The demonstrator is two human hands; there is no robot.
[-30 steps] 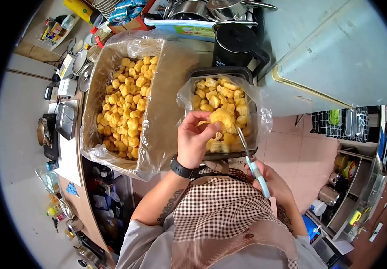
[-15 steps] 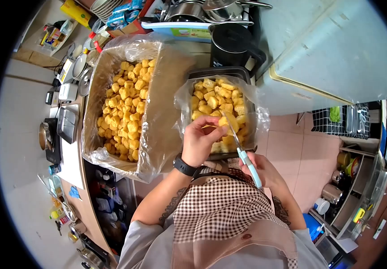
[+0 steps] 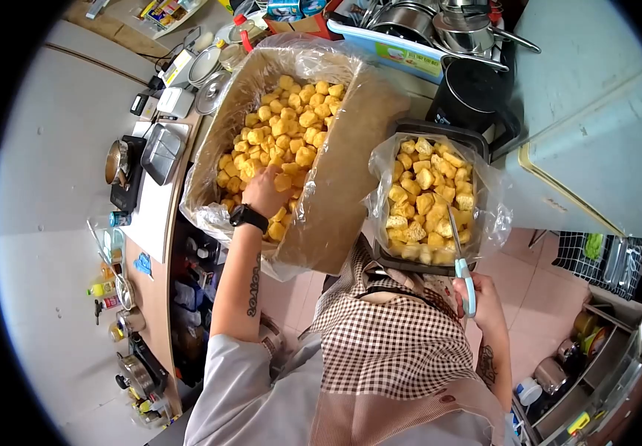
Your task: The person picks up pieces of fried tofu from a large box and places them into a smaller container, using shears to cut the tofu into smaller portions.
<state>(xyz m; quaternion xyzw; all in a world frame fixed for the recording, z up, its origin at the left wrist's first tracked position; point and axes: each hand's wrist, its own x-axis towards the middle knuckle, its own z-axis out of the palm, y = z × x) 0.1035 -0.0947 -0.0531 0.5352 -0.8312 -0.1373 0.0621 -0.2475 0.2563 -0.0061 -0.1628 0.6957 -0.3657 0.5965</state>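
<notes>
My left hand [image 3: 263, 192] reaches down among golden fried tofu puffs [image 3: 280, 126] in a large cardboard box lined with clear plastic. Its fingers curl around a tofu puff [image 3: 283, 182] near the thumb; the fingertips are partly hidden. My right hand [image 3: 481, 301] is closed on the light-blue handles of a pair of scissors [image 3: 464, 276]. The metal blades point away from me, over a plastic-lined black tray [image 3: 475, 141]. Inside that tray lie many tofu puffs [image 3: 425, 178], some with pale cut faces showing.
Behind the tray stands a black pitcher [image 3: 473, 93], with a blue-rimmed bin of pots [image 3: 403, 48] beyond it. A pale refrigerator [image 3: 596, 141] rises at the right. On the left, a counter [image 3: 150, 245] holds a metal tray [image 3: 163, 152] and pans.
My left hand has left the tray, where it held a puff at the blades, and moved left into the box. The scissors stay over the tray. The view has shifted left.
</notes>
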